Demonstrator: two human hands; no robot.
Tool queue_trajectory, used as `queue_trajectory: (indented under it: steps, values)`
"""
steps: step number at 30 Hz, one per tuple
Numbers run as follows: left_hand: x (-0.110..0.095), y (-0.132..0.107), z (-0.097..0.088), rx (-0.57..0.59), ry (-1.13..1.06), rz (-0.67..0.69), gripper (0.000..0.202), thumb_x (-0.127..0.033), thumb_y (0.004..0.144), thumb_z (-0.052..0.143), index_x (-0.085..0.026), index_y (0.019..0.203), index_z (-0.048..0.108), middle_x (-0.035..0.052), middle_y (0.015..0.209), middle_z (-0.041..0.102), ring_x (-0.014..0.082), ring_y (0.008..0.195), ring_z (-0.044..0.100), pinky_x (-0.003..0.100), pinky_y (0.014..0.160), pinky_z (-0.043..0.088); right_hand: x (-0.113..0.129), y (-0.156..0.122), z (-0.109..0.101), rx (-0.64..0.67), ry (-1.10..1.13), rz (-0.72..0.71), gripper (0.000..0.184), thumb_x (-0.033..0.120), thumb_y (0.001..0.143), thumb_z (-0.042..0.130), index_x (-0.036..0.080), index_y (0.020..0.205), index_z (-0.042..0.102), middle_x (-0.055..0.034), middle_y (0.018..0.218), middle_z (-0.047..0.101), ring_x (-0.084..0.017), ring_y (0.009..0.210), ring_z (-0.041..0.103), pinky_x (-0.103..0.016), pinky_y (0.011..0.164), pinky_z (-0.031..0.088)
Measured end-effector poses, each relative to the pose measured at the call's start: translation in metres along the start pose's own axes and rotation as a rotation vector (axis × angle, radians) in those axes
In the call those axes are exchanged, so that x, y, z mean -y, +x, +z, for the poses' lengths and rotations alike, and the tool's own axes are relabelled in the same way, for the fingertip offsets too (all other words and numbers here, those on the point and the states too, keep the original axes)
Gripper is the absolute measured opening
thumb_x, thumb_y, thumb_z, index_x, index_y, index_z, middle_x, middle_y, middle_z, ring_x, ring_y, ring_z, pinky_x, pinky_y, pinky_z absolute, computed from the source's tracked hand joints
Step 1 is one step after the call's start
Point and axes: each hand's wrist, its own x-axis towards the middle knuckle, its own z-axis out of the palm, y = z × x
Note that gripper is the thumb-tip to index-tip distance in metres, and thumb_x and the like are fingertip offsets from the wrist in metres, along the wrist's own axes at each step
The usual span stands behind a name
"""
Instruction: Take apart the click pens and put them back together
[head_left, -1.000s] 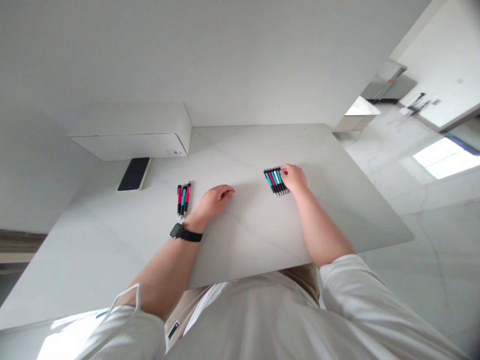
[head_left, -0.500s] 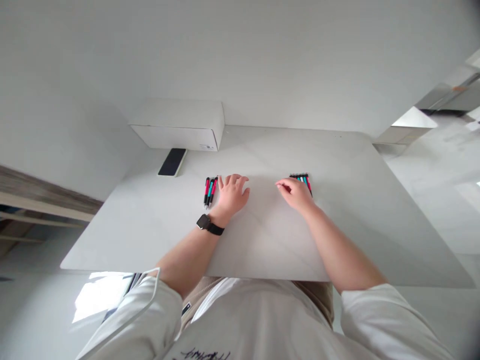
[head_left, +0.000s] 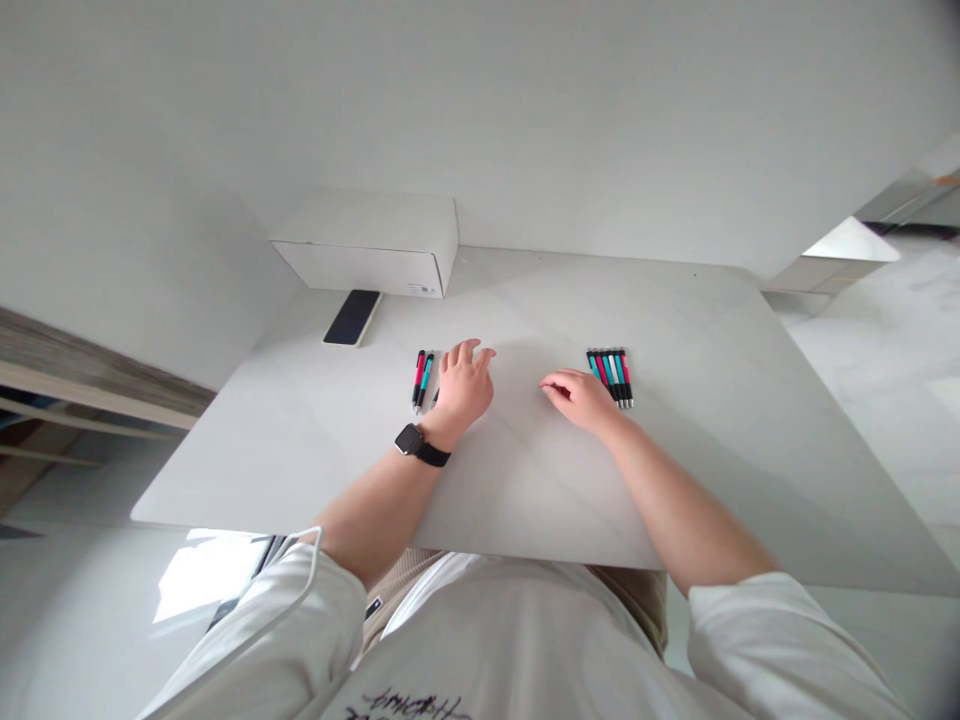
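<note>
My left hand (head_left: 466, 388), fingers spread and bent, hovers over or rests on the left part of the table. Just left of it lie a red and black pen (head_left: 418, 378) and a teal and black pen (head_left: 426, 376). A third pen shows only a dark bit beside the palm; my hand hides the rest. Over on the right, my right hand (head_left: 581, 396) has its fingers and thumb drawn together, with nothing seen sticking out of them. It partly covers a row of several pens (head_left: 619, 376) in red, teal and white, lying side by side.
A phone (head_left: 352, 318) lies flat at the back left, in front of a long white box (head_left: 367, 268) against the wall. The white table (head_left: 517, 480) extends to both sides. A black watch (head_left: 409, 440) is on my left wrist.
My left hand now covers most of the right-hand pen of the left group. The right hand has shifted slightly left, so more of the pen row shows. The view has moved a little.
</note>
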Motion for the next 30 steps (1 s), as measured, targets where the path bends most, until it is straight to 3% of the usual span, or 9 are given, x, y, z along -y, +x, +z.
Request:
queue_trajectory:
  steps: [4,7,11,16,19,23,27,30]
  values:
    - [0.012,0.001,0.003,0.019,0.042,-0.076,0.045,-0.012,0.093,0.052,-0.027,0.134,0.064,0.0156,0.151,0.049,0.0399,0.133,0.051,0.058,0.103,0.049,0.001,-0.001,0.002,0.046,0.008,-0.009,0.018,0.027,0.100,0.061,0.028,0.104,0.078,-0.0038,0.104,0.080,-0.021,0.090,0.073,-0.034,0.085,0.055]
    - [0.019,0.004,0.008,0.027,-0.002,-0.050,0.049,-0.004,0.088,0.052,-0.025,0.131,0.066,0.0160,0.148,0.051,0.0376,0.130,0.055,0.056,0.105,0.050,0.002,-0.001,0.002,0.058,0.007,-0.011,0.019,0.027,0.100,0.060,0.029,0.105,0.078,-0.0040,0.105,0.080,-0.021,0.092,0.074,-0.035,0.086,0.055]
    - [0.015,0.007,0.011,0.071,-0.243,0.100,0.055,0.003,0.084,0.050,-0.023,0.129,0.066,0.0135,0.145,0.054,0.0273,0.124,0.063,0.044,0.108,0.055,0.003,-0.001,0.001,0.064,0.052,0.035,0.019,0.029,0.099,0.062,0.028,0.110,0.077,-0.0040,0.106,0.080,-0.021,0.091,0.074,-0.034,0.084,0.056]
    - [-0.011,0.002,0.004,0.151,-0.554,0.359,0.056,-0.002,0.089,0.053,-0.026,0.139,0.058,0.0098,0.149,0.054,0.0175,0.115,0.069,0.034,0.101,0.060,0.011,0.000,0.004,0.059,0.187,0.172,0.031,0.038,0.098,0.063,0.029,0.127,0.069,-0.0016,0.096,0.079,-0.018,0.075,0.072,-0.031,0.073,0.055]
    - [-0.024,-0.002,-0.001,0.165,-0.625,0.424,0.051,-0.007,0.095,0.054,-0.028,0.142,0.056,0.0105,0.149,0.053,0.0163,0.114,0.069,0.033,0.100,0.060,0.016,0.001,0.008,0.084,0.282,0.193,0.027,0.042,0.096,0.065,0.029,0.120,0.069,-0.0002,0.095,0.079,-0.018,0.073,0.071,-0.031,0.071,0.055]
    - [-0.025,-0.003,-0.008,0.163,-0.590,0.397,0.045,-0.018,0.100,0.058,-0.027,0.144,0.054,0.0122,0.148,0.055,0.0177,0.111,0.070,0.036,0.100,0.060,0.016,0.003,0.012,0.065,0.423,0.251,0.020,0.047,0.095,0.063,0.028,0.102,0.067,-0.0001,0.089,0.078,-0.019,0.072,0.069,-0.033,0.071,0.056]
    - [-0.015,0.002,-0.010,0.100,-0.433,0.299,0.043,-0.026,0.100,0.063,-0.025,0.142,0.054,0.0134,0.140,0.061,0.0254,0.125,0.065,0.043,0.106,0.055,0.006,0.004,0.006,-0.067,0.529,0.364,0.030,0.056,0.094,0.063,0.027,0.101,0.063,-0.0024,0.091,0.077,-0.018,0.068,0.068,-0.031,0.062,0.055]
    - [-0.010,0.004,-0.009,0.078,-0.378,0.232,0.029,-0.028,0.103,0.058,-0.023,0.132,0.058,0.0117,0.126,0.069,0.0254,0.116,0.068,0.042,0.102,0.054,-0.001,0.005,0.002,-0.151,0.595,0.412,0.036,0.061,0.093,0.064,0.026,0.100,0.061,-0.0027,0.091,0.075,-0.016,0.066,0.066,-0.029,0.060,0.053]
